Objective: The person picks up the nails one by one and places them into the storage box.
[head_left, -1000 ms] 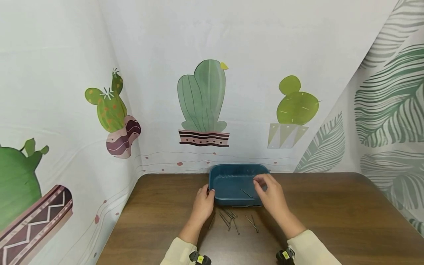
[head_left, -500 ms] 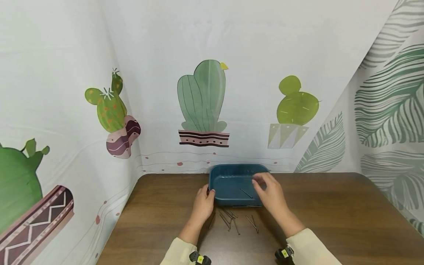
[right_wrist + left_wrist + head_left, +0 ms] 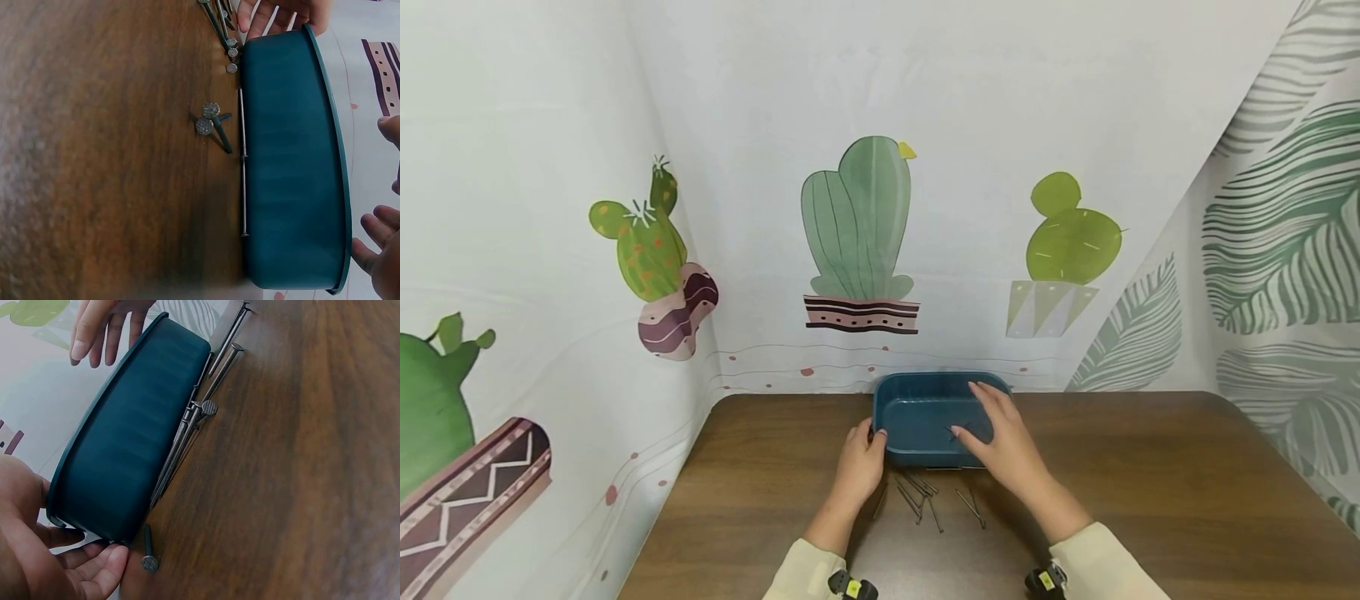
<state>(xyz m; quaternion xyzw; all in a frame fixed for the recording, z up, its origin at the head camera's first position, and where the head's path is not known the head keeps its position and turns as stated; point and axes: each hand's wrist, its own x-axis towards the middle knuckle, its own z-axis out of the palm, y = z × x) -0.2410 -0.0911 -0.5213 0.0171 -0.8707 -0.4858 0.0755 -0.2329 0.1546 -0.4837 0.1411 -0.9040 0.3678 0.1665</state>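
A dark teal rectangular plastic box (image 3: 917, 457) stands near the table's far edge. My left hand (image 3: 861, 461) grips its left end, thumb at the rim and fingers against the outside. Above the box's right half hovers my right hand (image 3: 1009, 442), thumb and fingers spread apart, with nothing seen between them. Inside, by the right thumb, small dark nails (image 3: 953, 433) lie on the bottom, partly hidden. Several long metal nails (image 3: 187, 431) are scattered on the table before the box. Two crossed nails (image 3: 212, 125) lie nearer its right side.
The brown wooden table (image 3: 1150, 500) extends to both sides. Thin nails (image 3: 244, 181) lie along the foot of the box's front wall. Behind the table hangs a white cloth (image 3: 970, 208) printed with cacti and leaves, close to the box's back.
My right hand's fingertips, together before, have spread apart, and the hand has shifted slightly left over the box. More dark nail shapes show beside the thumb. My left hand has stayed put.
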